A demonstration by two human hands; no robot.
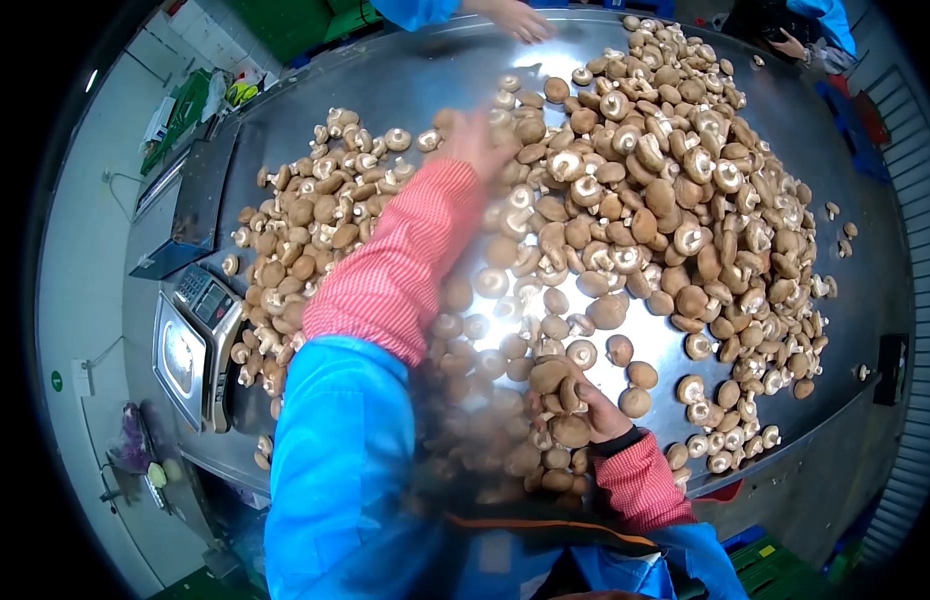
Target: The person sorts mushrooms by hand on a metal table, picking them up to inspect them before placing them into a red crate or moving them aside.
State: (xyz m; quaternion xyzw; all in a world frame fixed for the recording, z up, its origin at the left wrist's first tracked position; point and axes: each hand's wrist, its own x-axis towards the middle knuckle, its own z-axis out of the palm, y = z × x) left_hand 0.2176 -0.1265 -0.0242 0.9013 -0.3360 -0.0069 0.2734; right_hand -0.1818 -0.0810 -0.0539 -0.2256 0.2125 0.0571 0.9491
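Observation:
One arm, in a blue sleeve with a red checked cuff, reaches far across the metal table [785,330]. At its end my left hand [475,145] is smeared by motion among mushrooms, between the smaller pile [315,210] and the large pile [675,190]; its fingers are unclear. Close to my body, my right hand [603,415] has its fingers wrapped round several brown mushrooms [555,385]. Loose mushrooms [581,352] lie just beyond it, and more lie below it near the table's front edge.
A digital scale [200,330] stands at the left, with a dark metal box [185,215] behind it. Another person's hand [520,18] reaches over the far edge. A second person's hand [788,43] shows at the upper right. A blue pallet [853,130] is beyond the table.

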